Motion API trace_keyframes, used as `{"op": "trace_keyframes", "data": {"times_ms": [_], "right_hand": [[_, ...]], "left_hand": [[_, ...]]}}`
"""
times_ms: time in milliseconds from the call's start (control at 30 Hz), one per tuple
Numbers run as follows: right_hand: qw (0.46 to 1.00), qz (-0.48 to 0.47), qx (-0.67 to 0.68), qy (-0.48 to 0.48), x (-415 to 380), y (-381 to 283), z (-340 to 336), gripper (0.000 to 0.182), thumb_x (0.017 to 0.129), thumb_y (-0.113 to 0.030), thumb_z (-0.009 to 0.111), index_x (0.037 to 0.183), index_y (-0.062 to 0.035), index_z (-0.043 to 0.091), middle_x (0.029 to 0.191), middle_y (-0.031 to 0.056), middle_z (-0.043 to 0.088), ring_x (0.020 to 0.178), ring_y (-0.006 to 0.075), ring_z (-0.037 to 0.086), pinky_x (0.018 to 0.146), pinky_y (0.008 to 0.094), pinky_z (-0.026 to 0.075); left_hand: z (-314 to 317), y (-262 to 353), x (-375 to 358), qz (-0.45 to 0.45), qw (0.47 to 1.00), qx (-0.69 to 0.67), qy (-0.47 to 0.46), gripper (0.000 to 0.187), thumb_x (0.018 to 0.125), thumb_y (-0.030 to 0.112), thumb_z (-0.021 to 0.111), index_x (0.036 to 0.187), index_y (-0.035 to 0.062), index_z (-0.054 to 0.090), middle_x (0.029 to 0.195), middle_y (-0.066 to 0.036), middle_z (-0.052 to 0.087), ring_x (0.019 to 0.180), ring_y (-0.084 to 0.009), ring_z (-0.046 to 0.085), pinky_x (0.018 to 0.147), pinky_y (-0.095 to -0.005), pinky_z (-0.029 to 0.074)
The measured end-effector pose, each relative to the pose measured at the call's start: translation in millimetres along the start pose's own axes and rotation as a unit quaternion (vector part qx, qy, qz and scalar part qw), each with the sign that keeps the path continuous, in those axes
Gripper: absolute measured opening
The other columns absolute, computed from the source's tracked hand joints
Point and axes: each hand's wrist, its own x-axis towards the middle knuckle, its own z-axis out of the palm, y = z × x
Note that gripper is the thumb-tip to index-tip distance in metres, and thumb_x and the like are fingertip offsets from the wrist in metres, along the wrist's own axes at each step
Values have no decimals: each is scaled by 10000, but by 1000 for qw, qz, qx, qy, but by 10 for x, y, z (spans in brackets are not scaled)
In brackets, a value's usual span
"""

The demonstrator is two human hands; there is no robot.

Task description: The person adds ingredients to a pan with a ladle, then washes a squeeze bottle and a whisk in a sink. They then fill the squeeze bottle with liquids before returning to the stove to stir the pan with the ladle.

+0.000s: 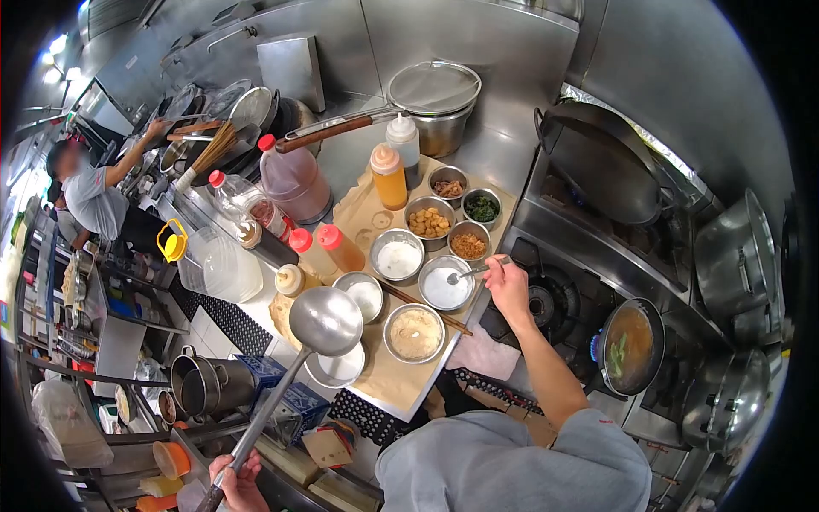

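My left hand (pixel 240 483) grips the dark handle end of a long metal ladle (pixel 327 321). The ladle's round bowl is over the metal bowls at the counter's front edge. A small metal spoon (pixel 478 270) is pinched in my right hand (pixel 509 290), its tip at a bowl of white powder (pixel 445 295). Around that bowl stand another bowl of white powder (pixel 397 258), a bowl of tan powder (pixel 415 334) and a bowl of brown crumbs (pixel 468 246). Chopsticks (pixel 405 296) lie between the bowls.
On my right, a pan (pixel 631 346) of brown liquid with green pieces sits on a lit burner; a wok (pixel 601 162) is behind it. Squeeze bottles (pixel 389 177) and a large jug (pixel 294 179) crowd the counter's left. A co-worker (pixel 98 200) stands at the far left.
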Motion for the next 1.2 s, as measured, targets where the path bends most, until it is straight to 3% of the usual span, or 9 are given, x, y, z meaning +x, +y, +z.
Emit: {"op": "trace_keyframes", "data": {"times_ms": [100,167,433,500,533,600,967,1200], "right_hand": [[998,59,31,7,-15,148,34,200,925,-161,492,904,9,596,643,67,603,518,96,546,492,240,459],[980,140,138,0,-21,318,123,213,937,-173,475,915,8,584,659,65,595,514,102,540,478,238,450],[972,145,182,-31,-57,415,115,238,946,-197,468,927,16,575,671,70,587,518,108,543,479,229,446],[967,158,199,-3,-49,413,47,239,934,-186,475,925,21,595,670,76,606,508,104,545,472,239,447],[967,157,199,-4,-49,403,10,239,934,-186,475,925,21,595,670,76,606,508,104,545,472,239,447],[966,141,217,8,-59,394,-60,241,938,-187,470,936,23,589,689,85,610,509,113,549,477,238,448],[902,218,370,36,-182,641,-201,315,935,-293,495,986,14,541,737,113,610,597,161,589,558,265,485],[904,200,376,45,-182,653,-225,335,926,-302,514,973,27,553,726,120,614,567,156,580,541,259,483]], "left_hand": [[34,17,6,3,1000,6,1,295,901,231,496,1099,15,463,931,-196,631,791,-199,663,669,-241,546],[44,19,15,4,1000,11,1,293,901,230,495,1097,14,464,928,-195,632,791,-198,663,665,-239,547],[39,42,30,4,1000,17,6,287,904,229,490,1095,16,466,925,-188,635,791,-192,663,657,-236,545],[18,72,21,-42,999,-27,6,417,810,216,598,1139,-11,481,1014,-184,602,845,-274,633,739,-341,536],[34,64,19,-43,999,-27,6,417,810,216,598,1139,-11,481,1014,-184,602,845,-274,633,739,-341,536],[88,49,19,2,1000,19,14,282,907,225,482,1097,17,467,925,-187,634,792,-191,663,661,-237,544],[162,42,26,8,1000,18,-9,268,912,212,471,1090,12,475,917,-189,637,785,-188,664,663,-232,542],[180,28,2,8,1000,5,-10,266,905,201,466,1089,9,471,915,-202,637,784,-193,665,659,-231,541]]}}
